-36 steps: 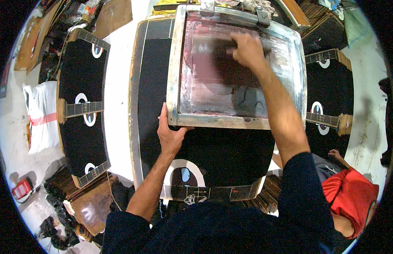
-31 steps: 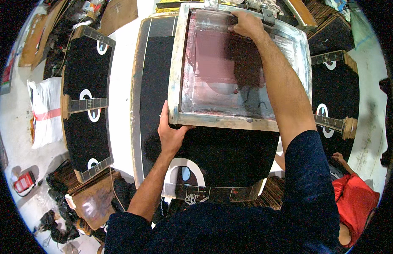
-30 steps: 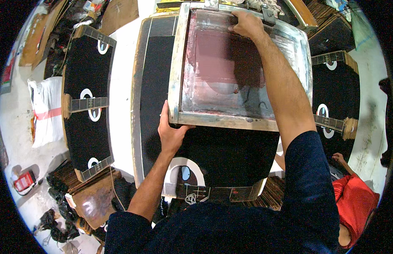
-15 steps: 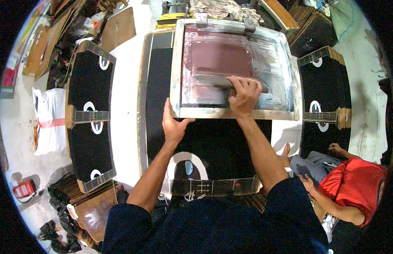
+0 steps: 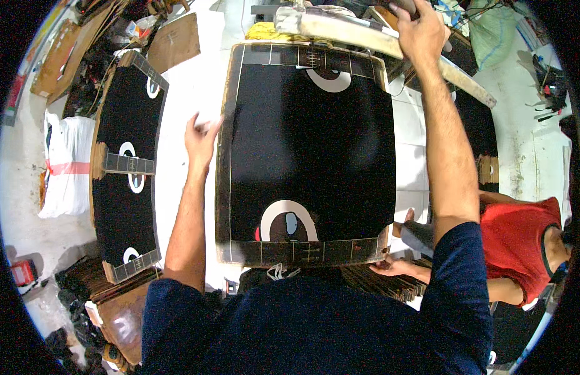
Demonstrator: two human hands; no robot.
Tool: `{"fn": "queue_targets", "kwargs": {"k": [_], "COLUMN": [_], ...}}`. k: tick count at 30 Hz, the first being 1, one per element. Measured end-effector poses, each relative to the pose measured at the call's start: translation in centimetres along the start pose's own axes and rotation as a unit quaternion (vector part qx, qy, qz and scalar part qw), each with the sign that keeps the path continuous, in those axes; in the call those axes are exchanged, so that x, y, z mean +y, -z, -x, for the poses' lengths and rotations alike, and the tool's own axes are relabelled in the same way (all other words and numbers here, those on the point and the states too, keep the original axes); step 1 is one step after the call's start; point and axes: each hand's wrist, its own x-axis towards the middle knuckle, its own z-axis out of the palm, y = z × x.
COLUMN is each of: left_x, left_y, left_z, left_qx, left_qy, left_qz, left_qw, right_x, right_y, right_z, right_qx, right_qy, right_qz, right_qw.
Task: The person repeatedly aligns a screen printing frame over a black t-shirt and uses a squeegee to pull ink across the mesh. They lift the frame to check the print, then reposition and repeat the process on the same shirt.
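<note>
In front of me lies a black fabric panel (image 5: 312, 150) on a board, with printed cartoon eyes and dark banded strips at its far and near ends. The screen-printing frame (image 5: 358, 34) is tilted up beyond its far edge, seen mostly edge-on. My right hand (image 5: 422, 36) is raised at the frame's near rail, closed on the squeegee, which is mostly hidden behind the fingers. Beside the panel's left edge, my left hand (image 5: 202, 140) hangs with thumb and fingers apart, slightly blurred; I see nothing held in it.
At right, a person in a red top (image 5: 515, 250) reaches a hand (image 5: 393, 267) to the panel's near right corner. Similar black panels (image 5: 124, 169) lie on a stack at left, others at right (image 5: 477, 134). Yellow cloth (image 5: 265, 31) sits by the far edge. A white bundle (image 5: 71, 165) stands far left.
The frame has swung up and away, uncovering the panel. My right hand rose with it, far and right. My left hand let go of the frame and moved left. The co-worker's hand came to the panel corner.
</note>
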Motion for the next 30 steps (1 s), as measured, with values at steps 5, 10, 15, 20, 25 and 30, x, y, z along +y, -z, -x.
{"fn": "queue_targets", "kwargs": {"k": [5, 10, 15, 20, 25, 30], "left_x": [-26.2, -31.2, -28.4, -29.1, -29.1, -27.7], "left_y": [10.4, 13.0, 10.4, 7.3, 6.5, 5.8], "left_z": [17.4, 40.4, 45.0, 44.8, 46.4, 44.2], "left_qx": [-0.127, -0.370, -0.186, -0.059, -0.080, 0.005], "left_qy": [0.366, 0.481, 0.434, 0.349, 0.335, 0.286], "left_qz": [-0.118, -0.129, -0.001, -0.102, -0.023, -0.182], "left_qw": [0.914, 0.784, 0.882, 0.930, 0.938, 0.941], "right_x": [-1.6, 2.3, 7.1, 9.6, 10.5, 10.2], "right_y": [-0.3, -2.3, -3.6, -4.2, -4.6, -4.5], "right_z": [-5.3, -8.7, -11.5, -12.7, -13.2, -13.5], "right_qx": [0.029, -0.017, -0.083, -0.114, -0.083, -0.084], "right_qy": [0.016, -0.040, -0.064, -0.014, -0.047, -0.042], "right_qz": [0.006, 0.072, 0.121, 0.113, 0.133, 0.132], "right_qw": [0.999, 0.996, 0.987, 0.987, 0.986, 0.987]}}
